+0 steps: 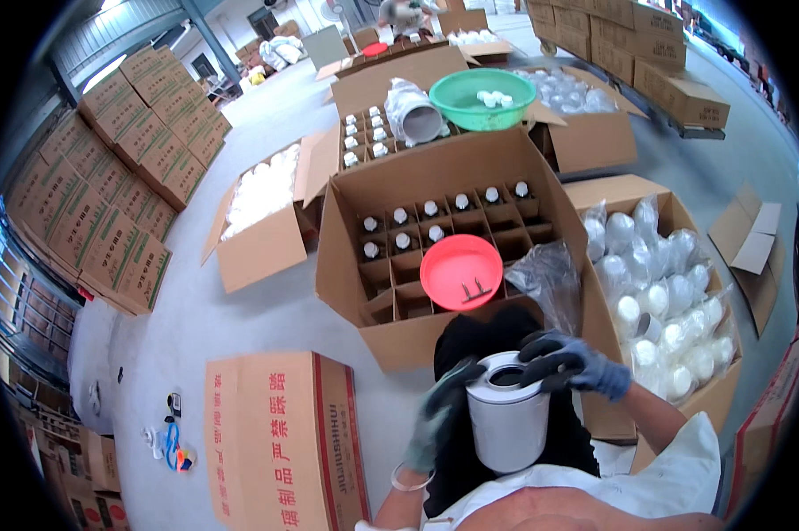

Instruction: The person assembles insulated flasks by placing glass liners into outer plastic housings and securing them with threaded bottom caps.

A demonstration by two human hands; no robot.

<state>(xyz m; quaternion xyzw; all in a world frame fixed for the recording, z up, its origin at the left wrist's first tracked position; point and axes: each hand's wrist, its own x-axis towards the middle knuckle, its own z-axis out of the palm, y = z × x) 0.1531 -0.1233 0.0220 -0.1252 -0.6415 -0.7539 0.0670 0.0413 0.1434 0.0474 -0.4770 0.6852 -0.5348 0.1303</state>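
Observation:
Upright in my lap, between my legs, stands a white canister [509, 429] with a dark round hole in its top. My left hand [439, 407], in a grey-green glove with dark fingers, grips its left rim. On the opposite side my right hand [578, 365], in a blue-grey glove with dark fingers, has its fingers curled over the top edge by the hole. Just ahead, a pink round basin [461, 270] holds a few small metal pieces [476, 290]. It rests on the dividers of an open carton [399, 341], where several white-capped bottles [430, 208] stand in cells.
At right, an open carton holds bagged clear cups or jars [660, 301]. Clear plastic film [545, 279] lies beside the basin. Farther off are a green basin [483, 99] and another divided carton. A closed carton [280, 434] stands left; stacked cartons [134, 168] line that side.

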